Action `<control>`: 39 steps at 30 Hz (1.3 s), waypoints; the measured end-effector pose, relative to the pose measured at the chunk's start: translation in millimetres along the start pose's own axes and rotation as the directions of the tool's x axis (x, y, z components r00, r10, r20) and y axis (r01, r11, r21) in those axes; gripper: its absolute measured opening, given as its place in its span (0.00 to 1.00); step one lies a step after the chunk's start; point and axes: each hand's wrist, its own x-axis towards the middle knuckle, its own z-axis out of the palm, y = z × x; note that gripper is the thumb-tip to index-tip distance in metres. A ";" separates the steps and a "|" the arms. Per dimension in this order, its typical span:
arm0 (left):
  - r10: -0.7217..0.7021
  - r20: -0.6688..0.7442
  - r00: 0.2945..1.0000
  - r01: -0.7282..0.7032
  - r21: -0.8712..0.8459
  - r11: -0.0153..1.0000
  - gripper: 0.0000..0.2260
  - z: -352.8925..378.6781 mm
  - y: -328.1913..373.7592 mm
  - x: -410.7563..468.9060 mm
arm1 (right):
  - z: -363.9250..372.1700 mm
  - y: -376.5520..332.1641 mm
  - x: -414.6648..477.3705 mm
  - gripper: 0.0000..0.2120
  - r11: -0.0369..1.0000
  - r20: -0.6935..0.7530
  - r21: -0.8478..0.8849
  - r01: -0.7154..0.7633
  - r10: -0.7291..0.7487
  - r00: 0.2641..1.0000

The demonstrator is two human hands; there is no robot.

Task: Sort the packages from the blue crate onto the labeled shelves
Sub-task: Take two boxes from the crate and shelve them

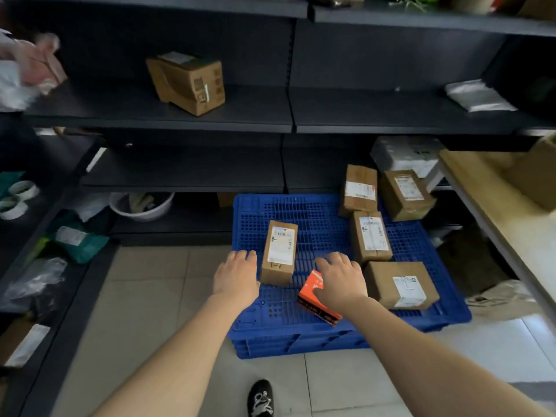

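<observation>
Left hand (pixel 236 276): open, fingers spread, empty; reaching at the near-left side of the upright brown box, close beside it, contact not clear.
Right hand (pixel 341 279): open, palm down, gripping nothing; partly covering the orange box, fingers stretched past it toward the upright box.
Upright brown box (pixel 279 252): between the two hands, standing on end with its label facing up; likely the next pick, hence a hand on each flank.
Orange box (pixel 317 297): under the right wrist, lying tilted on the crate; probably just in the way of the reach.
Blue crate (pixel 316 230): below both hands, on the tiled floor, serving as the pick surface.
Other brown packages (pixel 400 284): right of and beyond the right hand, unsorted on the crate.
Shelves (pixel 156 118): well above and beyond both hands; one cardboard box (pixel 188 82) on them, presumably sorted.
</observation>
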 end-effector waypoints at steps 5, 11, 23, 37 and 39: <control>0.011 0.092 0.996 -0.008 -0.033 0.999 0.29 24.2 6.0 61.2 | 19.4 16.5 52.8 0.25 0.999 0.069 0.029 -0.034 0.032 0.997; -0.092 0.262 0.961 0.135 -0.153 0.979 0.33 71.2 9.2 119.4 | 52.8 26.5 109.1 0.27 0.996 0.190 0.088 -0.029 0.012 0.982; -0.303 0.441 0.845 0.516 -0.522 0.679 0.30 151.4 28.5 196.8 | 98.8 39.4 206.6 0.28 0.887 0.402 0.459 -0.051 -0.156 0.902; -0.170 0.453 0.875 0.438 -0.592 0.676 0.32 176.4 148.6 278.0 | 97.3 182.9 245.5 0.26 0.910 -0.189 0.408 -0.071 0.160 0.969; -0.161 0.481 0.862 0.461 -0.611 0.644 0.33 180.3 159.0 280.8 | 99.0 204.7 246.3 0.30 0.877 -0.158 0.408 -0.253 0.341 0.927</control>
